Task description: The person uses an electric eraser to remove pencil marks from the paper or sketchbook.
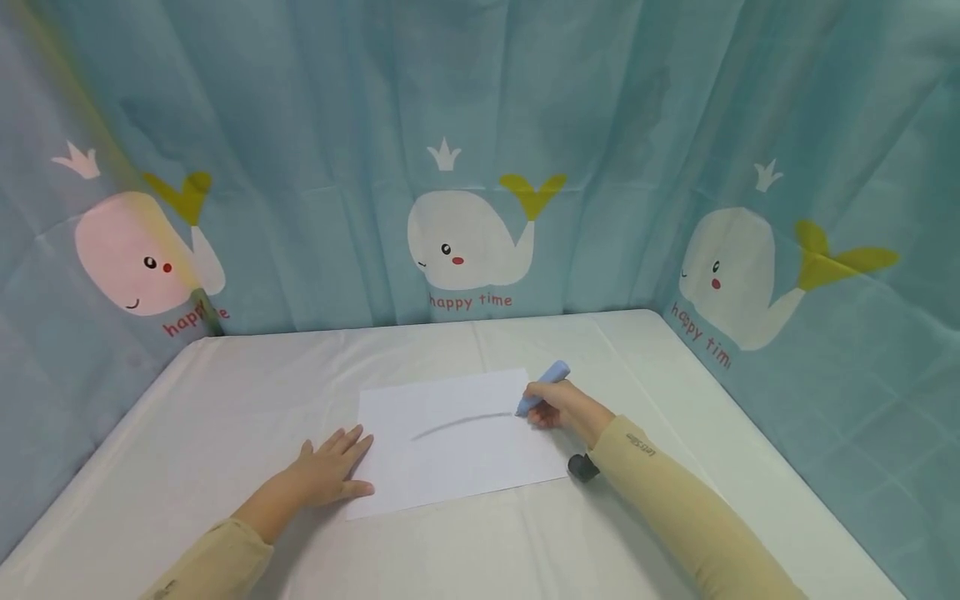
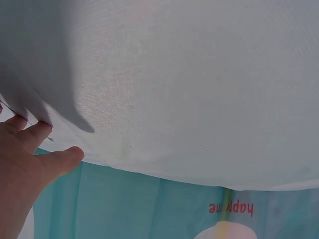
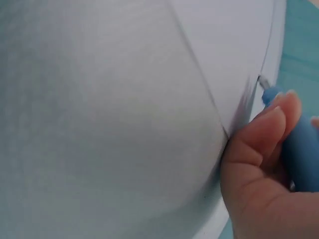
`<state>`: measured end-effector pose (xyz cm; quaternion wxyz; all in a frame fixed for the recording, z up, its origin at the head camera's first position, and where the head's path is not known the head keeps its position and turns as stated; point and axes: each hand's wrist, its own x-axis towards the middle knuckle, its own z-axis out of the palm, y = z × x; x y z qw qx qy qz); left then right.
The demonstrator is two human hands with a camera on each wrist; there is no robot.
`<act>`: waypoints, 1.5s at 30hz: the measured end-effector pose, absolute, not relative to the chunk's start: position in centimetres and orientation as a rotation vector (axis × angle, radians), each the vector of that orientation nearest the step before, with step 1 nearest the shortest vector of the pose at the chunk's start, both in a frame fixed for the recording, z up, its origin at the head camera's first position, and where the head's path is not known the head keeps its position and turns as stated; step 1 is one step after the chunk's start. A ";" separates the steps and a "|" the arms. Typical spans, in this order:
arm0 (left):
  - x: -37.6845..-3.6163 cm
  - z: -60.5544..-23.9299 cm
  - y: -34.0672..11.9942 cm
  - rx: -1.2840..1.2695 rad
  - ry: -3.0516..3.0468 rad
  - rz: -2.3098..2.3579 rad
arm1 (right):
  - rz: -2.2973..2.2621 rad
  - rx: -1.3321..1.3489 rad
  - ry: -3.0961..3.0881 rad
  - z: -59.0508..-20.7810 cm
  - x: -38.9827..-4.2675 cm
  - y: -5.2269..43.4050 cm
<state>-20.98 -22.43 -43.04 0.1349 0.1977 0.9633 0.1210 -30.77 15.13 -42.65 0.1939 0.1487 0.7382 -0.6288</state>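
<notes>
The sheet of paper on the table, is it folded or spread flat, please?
Spread flat: the sheet of paper lies unfolded on the table, the left hand pressing its edge.

Marker (image 1: 542,387) tip hidden behind right hand (image 1: 558,408); small black object (image 1: 582,467) beside sleeve unidentifiable.

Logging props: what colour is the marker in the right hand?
Light blue marker; clearest in the head view.

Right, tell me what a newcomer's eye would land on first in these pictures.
First, the teal curtain with cartoon whales walling in the table on three sides. Then the white sheet of paper mid-table on the white tablecloth, crossed by a curved grey line. The right hand holds a blue marker at the line's right end, while the left hand rests flat on the sheet's left edge.
</notes>
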 end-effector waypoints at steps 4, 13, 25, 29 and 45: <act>-21.0 -43.1 -22.5 0.573 2.787 0.345 | -1.748 0.398 2.077 -42.6 -30.7 15.1; -21.2 -43.2 -22.5 0.607 2.787 0.368 | -1.775 0.380 2.010 -42.3 -30.6 15.2; -21.0 -43.5 -22.4 0.628 2.785 0.369 | -1.770 0.441 2.043 -42.5 -30.6 14.6; -21.0 -43.2 -22.4 0.624 2.791 0.366 | -1.757 0.430 2.050 -42.3 -30.7 14.4; -21.0 -43.3 -22.7 0.642 2.796 0.353 | -1.764 0.459 2.058 -42.5 -31.1 14.4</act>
